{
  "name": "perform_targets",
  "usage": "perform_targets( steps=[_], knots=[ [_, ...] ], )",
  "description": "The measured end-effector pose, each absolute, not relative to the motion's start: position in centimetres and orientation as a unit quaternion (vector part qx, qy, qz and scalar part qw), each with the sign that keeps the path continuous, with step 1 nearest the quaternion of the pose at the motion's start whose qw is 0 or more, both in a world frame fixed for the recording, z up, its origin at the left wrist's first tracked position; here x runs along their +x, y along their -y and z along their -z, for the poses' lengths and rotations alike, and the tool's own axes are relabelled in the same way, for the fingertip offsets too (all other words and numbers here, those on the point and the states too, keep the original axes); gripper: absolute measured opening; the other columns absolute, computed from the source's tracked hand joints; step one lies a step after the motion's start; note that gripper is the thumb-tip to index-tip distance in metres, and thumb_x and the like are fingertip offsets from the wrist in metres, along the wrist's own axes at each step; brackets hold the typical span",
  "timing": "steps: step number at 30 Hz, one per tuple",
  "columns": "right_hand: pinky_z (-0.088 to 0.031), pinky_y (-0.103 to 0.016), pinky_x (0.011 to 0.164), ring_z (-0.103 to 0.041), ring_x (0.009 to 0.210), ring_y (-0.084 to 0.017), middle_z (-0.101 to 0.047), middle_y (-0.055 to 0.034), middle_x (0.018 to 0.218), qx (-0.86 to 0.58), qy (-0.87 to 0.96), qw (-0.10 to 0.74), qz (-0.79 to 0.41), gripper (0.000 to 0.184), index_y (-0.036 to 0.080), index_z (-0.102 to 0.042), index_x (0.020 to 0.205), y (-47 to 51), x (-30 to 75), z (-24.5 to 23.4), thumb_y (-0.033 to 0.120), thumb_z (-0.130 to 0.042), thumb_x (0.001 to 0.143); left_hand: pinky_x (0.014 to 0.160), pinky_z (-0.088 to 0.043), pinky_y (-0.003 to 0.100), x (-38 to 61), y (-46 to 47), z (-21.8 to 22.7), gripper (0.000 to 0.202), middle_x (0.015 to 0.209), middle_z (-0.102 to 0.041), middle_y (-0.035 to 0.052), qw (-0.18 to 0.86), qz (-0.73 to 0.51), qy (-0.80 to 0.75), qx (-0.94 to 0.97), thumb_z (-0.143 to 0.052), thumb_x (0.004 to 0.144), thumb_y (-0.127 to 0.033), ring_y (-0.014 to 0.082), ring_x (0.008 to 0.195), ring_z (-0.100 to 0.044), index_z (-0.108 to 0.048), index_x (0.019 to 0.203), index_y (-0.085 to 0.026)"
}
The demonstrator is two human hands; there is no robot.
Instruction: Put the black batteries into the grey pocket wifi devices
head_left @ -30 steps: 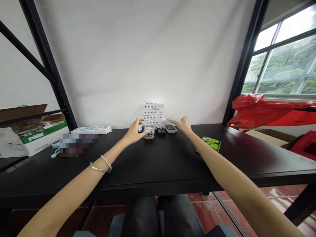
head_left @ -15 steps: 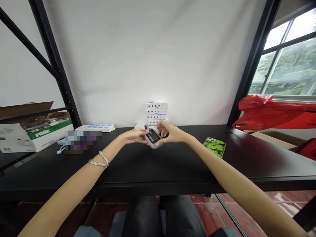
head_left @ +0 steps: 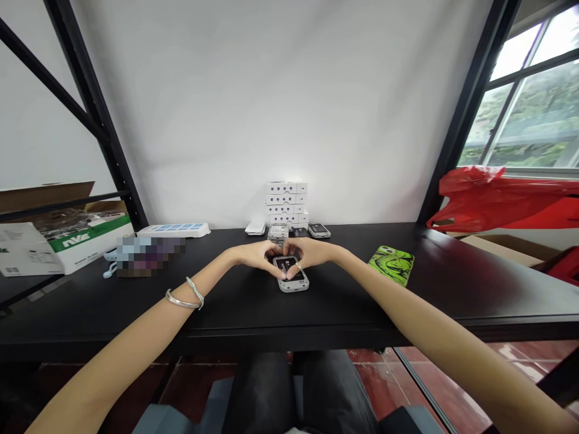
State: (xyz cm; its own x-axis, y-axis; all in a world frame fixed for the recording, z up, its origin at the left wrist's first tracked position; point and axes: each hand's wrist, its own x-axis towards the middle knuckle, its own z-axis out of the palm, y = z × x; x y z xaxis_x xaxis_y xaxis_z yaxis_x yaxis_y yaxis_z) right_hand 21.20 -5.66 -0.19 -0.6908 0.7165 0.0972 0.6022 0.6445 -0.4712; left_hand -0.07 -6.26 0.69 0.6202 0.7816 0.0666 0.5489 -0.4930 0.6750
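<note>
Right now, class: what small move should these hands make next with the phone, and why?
Probably lift the phone gently with both hands. It lies flat on the table, and the fingertips of the left hand and right hand already meet over its upper edge, so both sides look ready to take it.

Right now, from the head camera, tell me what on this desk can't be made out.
Head view only:
- Grey phone: upper end hidden by the fingers of the left hand and right hand.
- Small grey device: lower part hidden behind the hands.
- Stack of white boxes: printing too small to read.
- Pixelated patch: blurred, so what lies there can't be told.
</note>
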Motion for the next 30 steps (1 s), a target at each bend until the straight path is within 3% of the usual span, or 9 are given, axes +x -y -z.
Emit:
perform_targets(
  steps=[2,4,6,8,15,18,25,27,30],
  knots=[
    [-0.042,-0.029,0.067,-0.053,0.084,-0.02,-0.056,-0.004,0.098,-0.371,0.899,0.137,-0.187,0.057,0.021,-0.054,0.093,5.7,21.1,0.2,0.059,-0.073,0.055,0.089,-0.047,0.039,-0.2,6.4,-0.6,0.08,0.119,-0.059,0.0063,0.312,-0.142,-0.396,0.852,-0.084,0.041,-0.04,0.0337,0.113,-0.053,-0.058,0.116,-0.024],
    [-0.042,-0.03,0.071,-0.052,0.088,-0.021,-0.056,-0.0049,0.099,-0.36,0.906,0.147,-0.167,0.054,0.02,-0.055,0.09,5.9,20.9,0.1,0.061,-0.07,0.058,0.097,-0.042,0.044,0.0,6.7,-0.3,0.106,0.135,-0.046,0.01,0.299,-0.113,-0.396,0.861,-0.084,0.042,-0.041,0.0356,0.125,-0.042,-0.037,0.135,-0.025],
    [-0.042,-0.032,0.076,-0.05,0.094,-0.023,-0.055,-0.0057,0.101,-0.341,0.915,0.157,-0.148,0.05,0.02,-0.055,0.087,6.1,20.8,0.0,0.06,-0.069,0.061,0.101,-0.037,0.047,0.4,7.1,-0.1,0.126,0.142,-0.035,0.0136,0.281,-0.111,-0.383,0.873,-0.085,0.042,-0.043,0.036,0.13,-0.034,-0.013,0.143,-0.025],
    [-0.041,-0.033,0.078,-0.049,0.095,-0.023,-0.054,-0.0065,0.102,-0.333,0.92,0.161,-0.132,0.048,0.019,-0.055,0.085,6.3,20.7,-0.2,0.059,-0.068,0.062,0.103,-0.034,0.048,0.8,7.5,0.1,0.132,0.14,-0.035,0.0163,0.279,-0.128,-0.361,0.88,-0.085,0.043,-0.044,0.0359,0.131,-0.032,-0.002,0.144,-0.024],
    [-0.041,-0.03,0.063,-0.051,0.074,-0.019,-0.055,-0.0047,0.082,-0.341,0.919,0.175,-0.096,0.035,0.019,-0.052,0.075,6.4,19.6,0.4,0.053,-0.057,0.077,0.104,-0.033,0.05,1.1,7.5,0.6,0.13,0.135,-0.039,0.0172,0.315,-0.159,-0.345,0.87,-0.083,0.048,-0.045,0.0346,0.128,-0.037,0.005,0.142,-0.023],
    [-0.042,-0.032,0.067,-0.054,0.078,-0.021,-0.057,-0.0068,0.084,-0.366,0.904,0.203,-0.087,0.027,0.019,-0.052,0.071,6.4,18.8,1.3,0.044,-0.054,0.081,0.105,-0.032,0.05,1.1,7.5,0.5,0.131,0.134,-0.04,0.0175,0.318,-0.157,-0.352,0.866,-0.083,0.047,-0.045,0.0343,0.127,-0.039,0.005,0.142,-0.023],
    [-0.046,-0.036,0.069,-0.058,0.086,-0.025,-0.058,-0.0109,0.094,-0.446,0.846,0.277,-0.097,0.019,0.017,-0.05,0.09,6.2,17.9,1.6,0.035,-0.048,0.084,0.099,-0.038,0.048,1.1,7.5,0.0,0.127,0.133,-0.043,0.0178,0.315,-0.163,-0.365,0.861,-0.084,0.045,-0.044,0.0359,0.124,-0.042,-0.003,0.14,-0.021],
    [-0.048,-0.036,0.071,-0.057,0.088,-0.023,-0.057,-0.0089,0.095,-0.433,0.838,0.302,-0.141,0.021,0.018,-0.048,0.089,6.2,18.4,0.8,0.037,-0.053,0.081,0.096,-0.041,0.047,1.1,7.4,0.0,0.125,0.136,-0.038,0.019,0.311,-0.175,-0.36,0.862,-0.083,0.046,-0.043,0.0359,0.125,-0.04,-0.003,0.139,-0.021],
    [-0.051,-0.036,0.076,-0.058,0.091,-0.02,-0.055,-0.005,0.101,-0.382,0.818,0.29,-0.319,0.041,0.02,-0.047,0.095,6.4,19.7,-0.1,0.035,-0.072,0.066,0.092,-0.044,0.047,0.9,7.2,0.2,0.126,0.137,-0.035,0.0199,0.319,-0.175,-0.357,0.86,-0.083,0.048,-0.042,0.0358,0.123,-0.043,0.001,0.14,-0.022]
  ],
)
